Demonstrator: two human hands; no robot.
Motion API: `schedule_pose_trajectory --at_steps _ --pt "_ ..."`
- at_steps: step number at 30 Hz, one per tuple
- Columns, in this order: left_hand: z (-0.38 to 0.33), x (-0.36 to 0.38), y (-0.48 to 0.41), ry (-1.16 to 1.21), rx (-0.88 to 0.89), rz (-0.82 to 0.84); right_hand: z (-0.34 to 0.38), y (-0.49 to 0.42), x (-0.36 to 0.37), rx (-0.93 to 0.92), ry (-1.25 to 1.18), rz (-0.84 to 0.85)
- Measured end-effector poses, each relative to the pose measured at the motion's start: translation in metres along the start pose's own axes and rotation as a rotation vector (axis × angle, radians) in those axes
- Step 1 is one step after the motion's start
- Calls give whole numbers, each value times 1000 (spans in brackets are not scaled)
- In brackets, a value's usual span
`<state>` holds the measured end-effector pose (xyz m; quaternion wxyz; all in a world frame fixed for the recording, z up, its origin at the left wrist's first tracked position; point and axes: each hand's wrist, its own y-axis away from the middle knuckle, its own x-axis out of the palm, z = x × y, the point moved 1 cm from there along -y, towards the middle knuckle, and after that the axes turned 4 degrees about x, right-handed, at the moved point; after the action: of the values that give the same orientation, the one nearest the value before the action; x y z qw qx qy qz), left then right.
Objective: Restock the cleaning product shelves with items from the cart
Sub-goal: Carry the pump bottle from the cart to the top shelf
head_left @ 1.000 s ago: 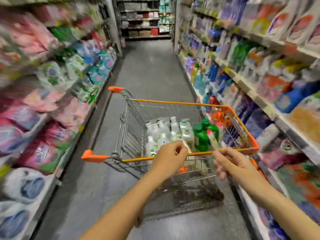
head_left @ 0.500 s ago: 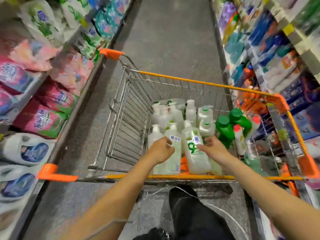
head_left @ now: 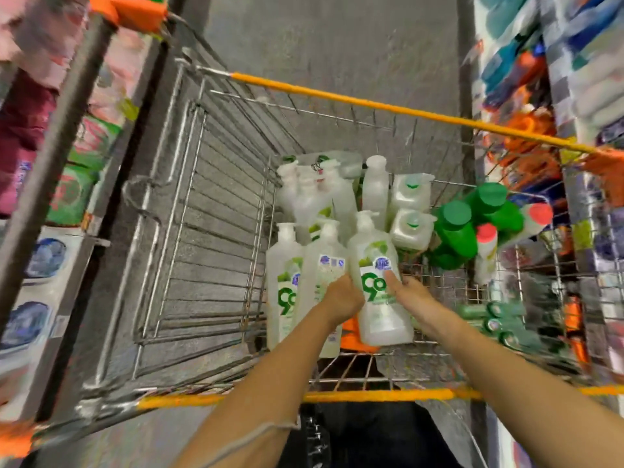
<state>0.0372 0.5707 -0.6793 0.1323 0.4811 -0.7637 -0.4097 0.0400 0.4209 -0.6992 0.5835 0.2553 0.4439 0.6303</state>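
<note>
While the cart [head_left: 371, 106] holds many white bottles [head_left: 410, 197] and green bottles [head_left: 456, 231], the left hand [head_left: 341, 298] grips one pump bottle [head_left: 322, 261] and the right hand [head_left: 413, 295] grips the adjacent pump bottle [head_left: 381, 319], both low in the basket, so restocking is judged barely started.

The left forearm [head_left: 270, 383] and right forearm [head_left: 506, 366], both bare, reach forward and down, converging. The left hand [head_left: 341, 298] shows its back, its fingers curled out of sight round a pump bottle [head_left: 322, 265]. The right hand [head_left: 417, 297] grips the neighbouring bottle [head_left: 381, 319] from its right side, thumb laid across the label.
</note>
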Motion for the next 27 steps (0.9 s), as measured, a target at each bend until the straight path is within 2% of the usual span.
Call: schedule_pose_trajectory --at_steps 4,9,17,20,27 --pt "0 8 1 197 5 38 -4 -3 4 -49 -45 -13" --pt "0 1 5 295 -14 94 -7 1 7 -64 -125 -52" --pt "-9 -13 34 453 22 30 9 42 1 -188 -322 29" --pt "-21 -25 57 538 90 81 27 70 3 -279 -389 73" --pt "-38 -42 118 668 354 7 54 153 17 -459 -509 87"
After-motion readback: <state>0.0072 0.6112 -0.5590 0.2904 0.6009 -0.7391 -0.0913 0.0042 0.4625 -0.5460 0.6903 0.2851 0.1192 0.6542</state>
